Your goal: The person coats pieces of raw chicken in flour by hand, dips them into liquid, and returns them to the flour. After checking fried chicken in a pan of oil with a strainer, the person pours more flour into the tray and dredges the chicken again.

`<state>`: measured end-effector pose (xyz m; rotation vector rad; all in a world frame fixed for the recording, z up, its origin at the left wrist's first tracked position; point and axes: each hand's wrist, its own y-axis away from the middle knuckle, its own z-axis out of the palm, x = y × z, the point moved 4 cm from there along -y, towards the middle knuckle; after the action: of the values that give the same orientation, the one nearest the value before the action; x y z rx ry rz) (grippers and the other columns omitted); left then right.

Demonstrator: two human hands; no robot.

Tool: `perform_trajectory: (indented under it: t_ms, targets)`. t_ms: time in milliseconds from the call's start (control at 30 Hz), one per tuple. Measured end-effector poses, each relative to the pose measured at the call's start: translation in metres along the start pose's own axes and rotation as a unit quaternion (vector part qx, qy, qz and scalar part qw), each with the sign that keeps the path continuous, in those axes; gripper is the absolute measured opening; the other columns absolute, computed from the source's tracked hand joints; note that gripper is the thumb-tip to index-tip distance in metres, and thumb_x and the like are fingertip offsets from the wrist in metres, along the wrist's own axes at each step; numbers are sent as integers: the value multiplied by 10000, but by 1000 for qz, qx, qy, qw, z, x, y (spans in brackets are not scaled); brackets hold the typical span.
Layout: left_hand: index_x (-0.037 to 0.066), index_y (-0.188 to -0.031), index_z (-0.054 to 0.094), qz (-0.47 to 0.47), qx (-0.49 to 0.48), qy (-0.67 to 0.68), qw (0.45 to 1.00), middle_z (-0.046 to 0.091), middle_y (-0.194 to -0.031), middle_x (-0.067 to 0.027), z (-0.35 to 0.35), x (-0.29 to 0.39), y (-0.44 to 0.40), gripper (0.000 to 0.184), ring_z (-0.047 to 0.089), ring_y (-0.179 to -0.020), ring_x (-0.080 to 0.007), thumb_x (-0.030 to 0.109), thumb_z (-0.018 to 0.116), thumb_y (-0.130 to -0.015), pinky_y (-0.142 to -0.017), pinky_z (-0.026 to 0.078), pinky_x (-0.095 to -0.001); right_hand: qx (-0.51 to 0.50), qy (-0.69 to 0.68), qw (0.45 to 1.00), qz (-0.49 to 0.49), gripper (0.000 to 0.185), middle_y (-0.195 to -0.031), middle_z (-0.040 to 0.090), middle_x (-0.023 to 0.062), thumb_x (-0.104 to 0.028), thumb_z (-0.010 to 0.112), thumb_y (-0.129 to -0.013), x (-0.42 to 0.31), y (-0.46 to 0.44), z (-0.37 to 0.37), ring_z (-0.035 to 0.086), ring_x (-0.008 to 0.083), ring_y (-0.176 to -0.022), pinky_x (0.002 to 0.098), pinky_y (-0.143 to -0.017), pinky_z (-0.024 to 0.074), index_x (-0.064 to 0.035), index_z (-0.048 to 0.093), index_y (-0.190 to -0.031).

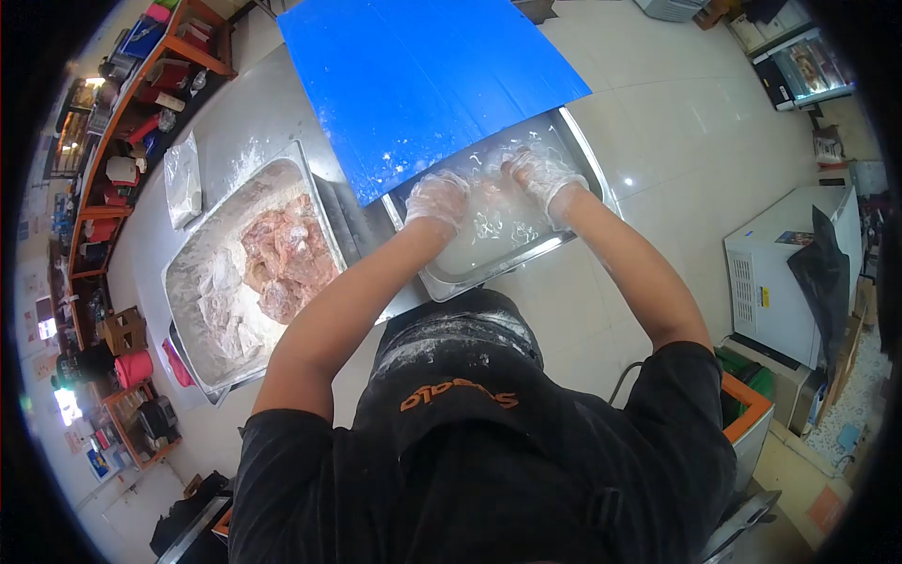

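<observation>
My left hand (439,199), in a clear plastic glove, reaches down into a metal basin (489,273) of cloudy water (484,227). My right hand (543,179), gloved the same way, is in the basin's right side. The fingers of both hands are hidden by the murky water and wrinkled plastic. Between them a pale pinkish shape (489,193) shows faintly under the surface; its kind is unclear. To the left, a deep metal tray (315,179) holds white flour (268,331) and raw, flour-dusted meat pieces (291,249).
A blue board (423,85) covers the basin's far part. A silvery-white bag (183,179) stands on the metal table (240,117) beyond the tray. Orange-framed shelves (117,132) line the left. At right is a white chest freezer (789,263) with black plastic over it.
</observation>
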<state>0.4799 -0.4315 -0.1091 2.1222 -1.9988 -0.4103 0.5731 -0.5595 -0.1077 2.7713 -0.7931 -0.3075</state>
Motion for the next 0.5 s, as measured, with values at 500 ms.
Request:
perform_trajectory:
  t_ms: [500]
  targets:
    - [19,-975,676,-13,-47,288,956,653,-1001,-225,-45,-13,10,317,625,-956,-377,270,584,-806,-835,504,-411,15,-232,963,-134,430,-1091,619,155,-203,669,-772,7,20,-28,599,271,-1016,342,-887,479,-2,582,-1143]
